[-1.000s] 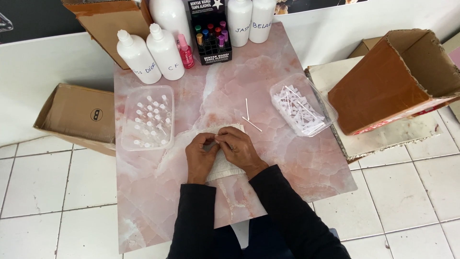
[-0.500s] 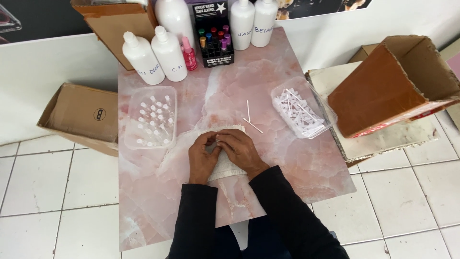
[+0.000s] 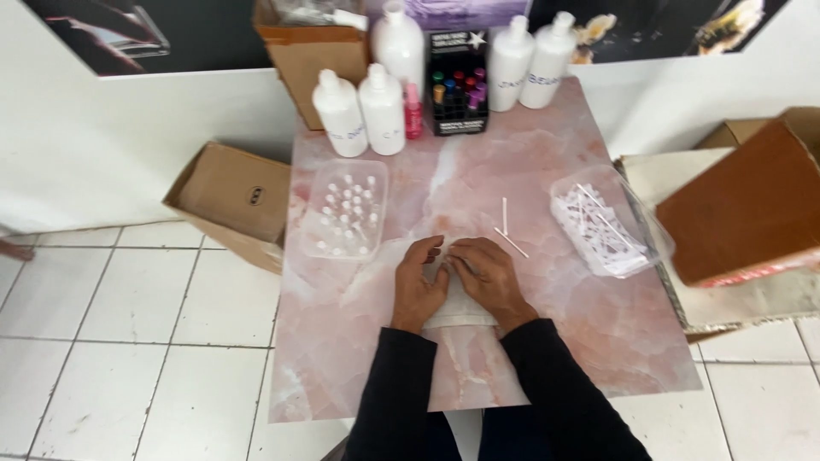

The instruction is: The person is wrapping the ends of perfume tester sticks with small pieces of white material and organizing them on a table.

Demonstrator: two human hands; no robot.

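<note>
Both hands lie on a white folded cloth (image 3: 459, 309) near the middle of the table's near half. The left hand (image 3: 418, 286) lies palm down, fingers extended and pressed flat on the cloth's left part. The right hand (image 3: 489, 277) is likewise palm down on its right part, fingers bent slightly inward toward the left hand's fingertips. The fingertips of the two hands nearly meet; whether anything is pinched between them cannot be told. Neither hand is clenched. Dark sleeves cover both forearms to the wrist.

The pink marbled table (image 3: 530, 171) carries everything else. Just beyond the right hand, two thin white sticks (image 3: 507, 229) lie loose, one roughly upright in the view, one slanted. Toward the right edge sits a clear plastic tray (image 3: 598, 224) holding a heap of similar white sticks. Toward the left edge, beyond the left hand, a clear plastic container (image 3: 345, 210) holds rows of small white-capped vials.

Along the far edge stand white bottles (image 3: 382, 109), a small pink bottle (image 3: 413, 113) and a black display box (image 3: 456, 81) of coloured bottles.

Off the table, an open cardboard box (image 3: 229, 198) rests on the white tiled floor at the left; a brown box (image 3: 752, 205) lies at the right.
</note>
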